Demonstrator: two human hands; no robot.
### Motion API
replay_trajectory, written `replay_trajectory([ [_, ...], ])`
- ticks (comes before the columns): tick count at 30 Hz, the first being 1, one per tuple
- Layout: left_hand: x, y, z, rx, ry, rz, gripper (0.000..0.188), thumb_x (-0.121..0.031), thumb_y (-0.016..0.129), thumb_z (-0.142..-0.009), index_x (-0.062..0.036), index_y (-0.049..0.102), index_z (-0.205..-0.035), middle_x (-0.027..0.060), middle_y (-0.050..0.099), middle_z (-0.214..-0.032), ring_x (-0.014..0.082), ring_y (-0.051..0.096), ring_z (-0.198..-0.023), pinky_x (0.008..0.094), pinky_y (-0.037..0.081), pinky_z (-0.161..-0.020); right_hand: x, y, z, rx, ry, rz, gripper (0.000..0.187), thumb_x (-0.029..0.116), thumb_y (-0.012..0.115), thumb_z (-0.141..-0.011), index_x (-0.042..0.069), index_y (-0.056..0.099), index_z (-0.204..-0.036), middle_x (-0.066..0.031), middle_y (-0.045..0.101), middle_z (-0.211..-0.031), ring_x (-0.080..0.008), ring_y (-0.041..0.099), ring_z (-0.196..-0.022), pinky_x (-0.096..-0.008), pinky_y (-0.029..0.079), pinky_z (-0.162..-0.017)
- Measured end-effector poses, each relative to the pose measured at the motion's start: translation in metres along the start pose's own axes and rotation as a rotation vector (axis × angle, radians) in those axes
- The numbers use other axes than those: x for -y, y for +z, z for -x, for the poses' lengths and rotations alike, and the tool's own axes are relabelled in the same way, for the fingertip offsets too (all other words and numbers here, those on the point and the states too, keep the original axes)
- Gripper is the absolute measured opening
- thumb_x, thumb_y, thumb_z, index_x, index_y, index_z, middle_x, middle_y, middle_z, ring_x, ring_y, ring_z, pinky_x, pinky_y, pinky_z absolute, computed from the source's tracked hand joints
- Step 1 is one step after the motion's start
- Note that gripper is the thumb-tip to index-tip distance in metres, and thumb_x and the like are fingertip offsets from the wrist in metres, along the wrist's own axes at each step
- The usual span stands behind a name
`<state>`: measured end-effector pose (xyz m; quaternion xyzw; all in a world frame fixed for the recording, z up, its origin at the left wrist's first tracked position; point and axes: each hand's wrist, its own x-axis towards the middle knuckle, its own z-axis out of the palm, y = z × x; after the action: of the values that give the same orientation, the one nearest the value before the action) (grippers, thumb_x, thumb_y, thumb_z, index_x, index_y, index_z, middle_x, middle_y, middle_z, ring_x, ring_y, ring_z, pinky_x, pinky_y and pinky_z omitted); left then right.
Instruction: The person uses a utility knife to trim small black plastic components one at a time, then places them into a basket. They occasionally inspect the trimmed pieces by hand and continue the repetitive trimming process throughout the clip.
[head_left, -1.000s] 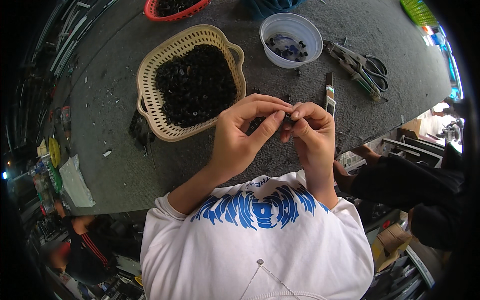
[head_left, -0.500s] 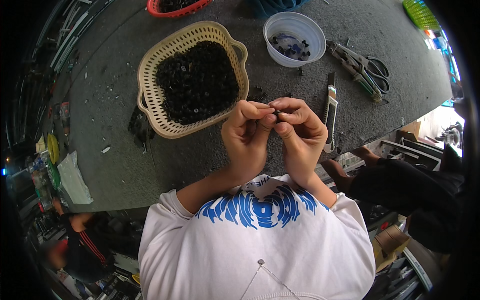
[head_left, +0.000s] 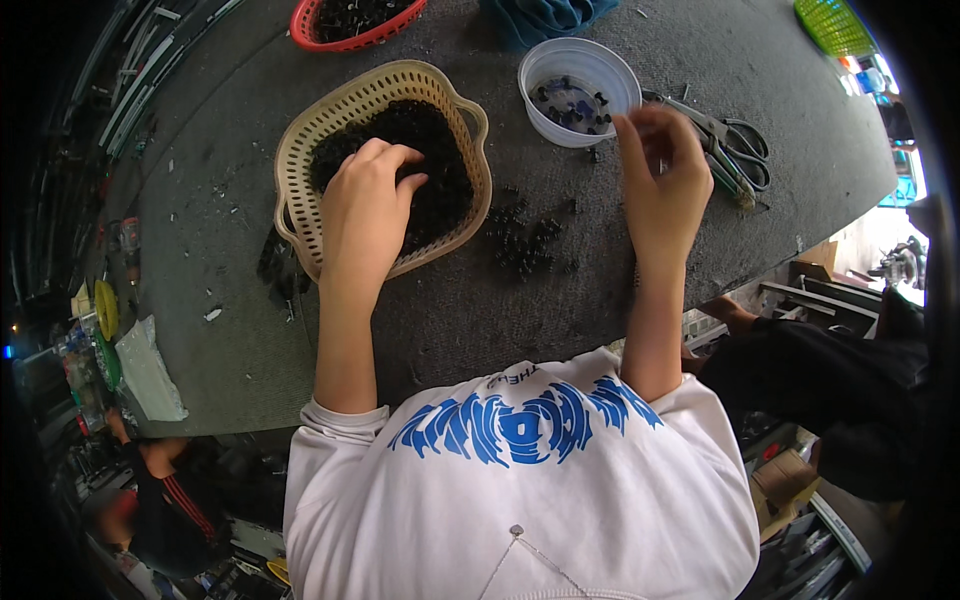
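My left hand [head_left: 365, 205] reaches over the beige perforated basket [head_left: 297, 190], its thumb and fingers apart. Inside the basket lies a heap of small black parts [head_left: 437, 190], and no part shows in that hand's fingers. My right hand [head_left: 668, 185] is at the right rim of a white plastic tub [head_left: 535, 115]. Its thumb is stretched out and the fingers are loosely curled. Those fingertips are a little blurred, and I see nothing held between them. Several small black parts [head_left: 580, 108] lie on the tub's bottom.
More small black parts [head_left: 525, 235] are strewn on the dark table [head_left: 240, 330] between my arms. Pliers and scissors [head_left: 740, 150] lie right of the tub. A red basket [head_left: 355, 40], a blue cloth [head_left: 545, 22] and a green basket [head_left: 832, 28] stand farther back.
My hands were together, fingertips pinching a small dark part. They have parted: the left has moved to the beige basket, the right to the tub. The view has shifted slightly.
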<state>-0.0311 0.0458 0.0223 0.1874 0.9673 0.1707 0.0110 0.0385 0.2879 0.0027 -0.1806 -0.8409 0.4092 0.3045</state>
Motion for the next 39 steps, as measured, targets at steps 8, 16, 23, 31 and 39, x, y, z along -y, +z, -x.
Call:
replay_trajectory([
  [8, 0.001, 0.002, -0.005, -0.029, 0.030, 0.084, 0.013, -0.016, 0.070, -0.088, -0.0035, 0.072, -0.092, 0.0084, 0.066, -0.094, 0.0253, 0.066, -0.084, 0.0387, 0.051, -0.075, -0.036, 0.018, 0.025, 0.210, -0.034, 0.370, 0.024, 0.008, 0.073, -0.084, 0.002, 0.072, -0.107, -0.0139, 0.070, -0.103, -0.0281, 0.069, -0.083, -0.0388, 0.054, -0.077],
  [16, -0.008, -0.008, -0.004, -0.123, -0.096, 0.437, 0.013, -0.011, 0.069, -0.093, -0.0010, 0.074, -0.100, 0.0044, 0.072, -0.086, 0.0079, 0.062, -0.075, 0.0236, 0.048, -0.068, -0.025, 0.013, 0.023, 0.206, 0.066, 0.235, 0.017, 0.001, 0.069, -0.082, -0.001, 0.070, -0.098, -0.0146, 0.070, -0.096, -0.0271, 0.070, -0.083, -0.0363, 0.054, -0.077],
  [23, -0.042, 0.010, 0.019, -0.078, 0.175, 0.962, 0.018, -0.003, 0.070, -0.090, -0.0023, 0.075, -0.107, 0.0075, 0.074, -0.089, 0.0107, 0.068, -0.080, 0.0238, 0.052, -0.073, 0.026, -0.019, 0.040, 0.399, 0.283, -0.580, 0.019, -0.007, 0.070, -0.084, -0.007, 0.068, -0.103, -0.0102, 0.072, -0.097, -0.0153, 0.072, -0.089, -0.0250, 0.057, -0.080],
  [31, -0.056, 0.018, 0.031, 0.137, 0.047, 1.437, 0.017, -0.015, 0.069, -0.095, -0.0011, 0.074, -0.104, 0.0037, 0.071, -0.091, 0.0033, 0.058, -0.071, 0.0174, 0.045, -0.060, 0.043, -0.023, 0.053, 0.464, 0.274, -1.025, 0.017, -0.003, 0.073, -0.086, -0.006, 0.071, -0.103, -0.0144, 0.073, -0.095, -0.0177, 0.072, -0.083, -0.0280, 0.061, -0.074],
  [39, -0.058, 0.026, 0.038, 0.259, 0.033, 1.732, 0.018, -0.014, 0.068, -0.096, -0.0003, 0.072, -0.107, 0.0064, 0.071, -0.098, 0.0043, 0.061, -0.074, 0.0180, 0.048, -0.062, 0.039, -0.018, 0.063, 0.385, 0.342, -1.152, 0.015, -0.002, 0.073, -0.087, -0.006, 0.071, -0.102, -0.0155, 0.072, -0.095, -0.0203, 0.073, -0.081, -0.0303, 0.062, -0.074],
])
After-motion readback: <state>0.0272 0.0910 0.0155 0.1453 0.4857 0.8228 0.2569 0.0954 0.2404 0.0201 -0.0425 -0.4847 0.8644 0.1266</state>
